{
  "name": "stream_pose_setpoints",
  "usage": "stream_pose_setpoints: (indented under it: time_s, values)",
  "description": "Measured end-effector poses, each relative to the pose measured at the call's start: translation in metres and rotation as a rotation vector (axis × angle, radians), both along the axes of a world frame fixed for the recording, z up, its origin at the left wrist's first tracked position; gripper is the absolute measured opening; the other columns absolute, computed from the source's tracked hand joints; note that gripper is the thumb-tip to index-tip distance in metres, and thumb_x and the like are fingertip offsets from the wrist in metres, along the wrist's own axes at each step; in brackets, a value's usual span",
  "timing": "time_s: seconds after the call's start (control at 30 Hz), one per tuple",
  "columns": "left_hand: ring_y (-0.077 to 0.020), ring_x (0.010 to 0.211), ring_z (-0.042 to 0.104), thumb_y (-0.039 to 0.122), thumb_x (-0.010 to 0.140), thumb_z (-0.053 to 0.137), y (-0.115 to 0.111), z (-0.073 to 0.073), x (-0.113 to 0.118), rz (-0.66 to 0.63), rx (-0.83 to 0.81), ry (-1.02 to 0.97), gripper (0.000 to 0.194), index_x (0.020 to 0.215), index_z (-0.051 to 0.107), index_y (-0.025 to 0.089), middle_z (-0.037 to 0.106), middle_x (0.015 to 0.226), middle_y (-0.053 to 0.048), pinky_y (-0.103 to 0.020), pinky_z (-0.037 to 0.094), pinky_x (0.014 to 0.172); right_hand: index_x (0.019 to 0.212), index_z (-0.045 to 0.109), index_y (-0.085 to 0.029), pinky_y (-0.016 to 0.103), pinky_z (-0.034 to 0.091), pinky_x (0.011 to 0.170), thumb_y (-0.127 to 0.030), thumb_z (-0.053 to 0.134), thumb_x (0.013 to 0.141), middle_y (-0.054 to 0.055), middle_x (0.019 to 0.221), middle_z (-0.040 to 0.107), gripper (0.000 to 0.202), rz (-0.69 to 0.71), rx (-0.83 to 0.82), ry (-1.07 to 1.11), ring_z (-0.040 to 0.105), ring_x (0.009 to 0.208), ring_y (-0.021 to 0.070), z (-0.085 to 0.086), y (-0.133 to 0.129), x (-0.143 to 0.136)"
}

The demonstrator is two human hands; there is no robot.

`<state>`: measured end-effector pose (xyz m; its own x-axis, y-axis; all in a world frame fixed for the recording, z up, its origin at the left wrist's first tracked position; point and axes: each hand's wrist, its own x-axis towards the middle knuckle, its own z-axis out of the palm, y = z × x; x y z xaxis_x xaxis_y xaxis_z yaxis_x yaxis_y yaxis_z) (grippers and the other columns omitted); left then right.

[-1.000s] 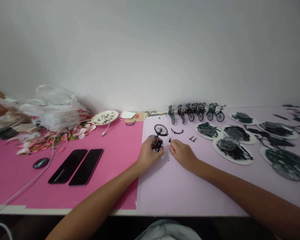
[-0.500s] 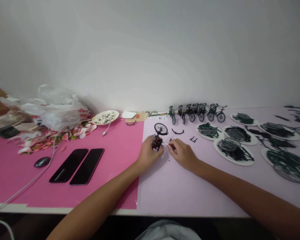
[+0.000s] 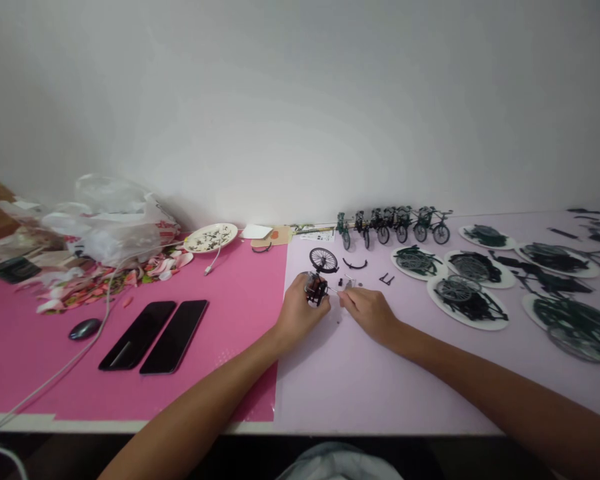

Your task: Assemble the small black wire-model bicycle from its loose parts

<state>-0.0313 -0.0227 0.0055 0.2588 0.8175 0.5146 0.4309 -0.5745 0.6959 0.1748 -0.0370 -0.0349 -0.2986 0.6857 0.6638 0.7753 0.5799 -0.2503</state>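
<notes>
My left hand (image 3: 299, 308) is closed around a dark, partly built model bicycle (image 3: 316, 288). One of its spoked wheels (image 3: 323, 260) points away from me, past the fingers. My right hand (image 3: 369, 311) pinches a thin metal rod (image 3: 333, 290), perhaps a small screwdriver; its far end meets the bicycle and its rear end is hidden in the fingers. Beyond the hands lie a curved black strip (image 3: 355, 264), a small black forked part (image 3: 387, 279) and some tiny pieces (image 3: 349, 283).
Several assembled model bicycles (image 3: 403, 223) stand along the wall. Oval plates of bicycle parts (image 3: 433, 297) spread out to the right. Two phones (image 3: 175, 337), a mouse (image 3: 85, 329), a white cable (image 3: 105, 307), a plate of small bits (image 3: 187, 245) and a plastic bag (image 3: 115, 233) lie left.
My right hand has shifted slightly right and down, uncovering tiny pieces behind it. The bicycle in my left hand has turned or tilted a little.
</notes>
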Motion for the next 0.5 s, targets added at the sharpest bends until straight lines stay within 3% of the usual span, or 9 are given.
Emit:
stream_pose_setpoints:
  time_s: [0.27,0.5]
  values:
    - [-0.0192,0.086,0.065,0.016,0.084,0.07,0.003,-0.005,0.0,-0.003,0.031,-0.01,0.023,0.106,0.065,0.021,0.066,0.095,-0.004,-0.032,0.054,0.079,0.076,0.065,-0.022,0.028,0.043,0.058,-0.041,0.042,0.109,0.003,0.064,0.068,0.045,0.02,-0.169,0.245,0.061,0.055,0.0162,0.015,-0.011,-0.011]
    - [-0.023,0.095,0.069,0.025,0.088,0.074,0.009,-0.011,-0.001,-0.068,-0.028,-0.087,0.028,0.112,0.063,0.021,0.069,0.106,-0.008,-0.037,0.055,0.086,0.082,0.064,-0.022,0.027,0.039,0.052,-0.038,0.048,0.104,-0.002,0.06,0.057,0.032,0.014,-0.281,0.424,0.051,0.053,0.0158,0.024,-0.013,-0.012]
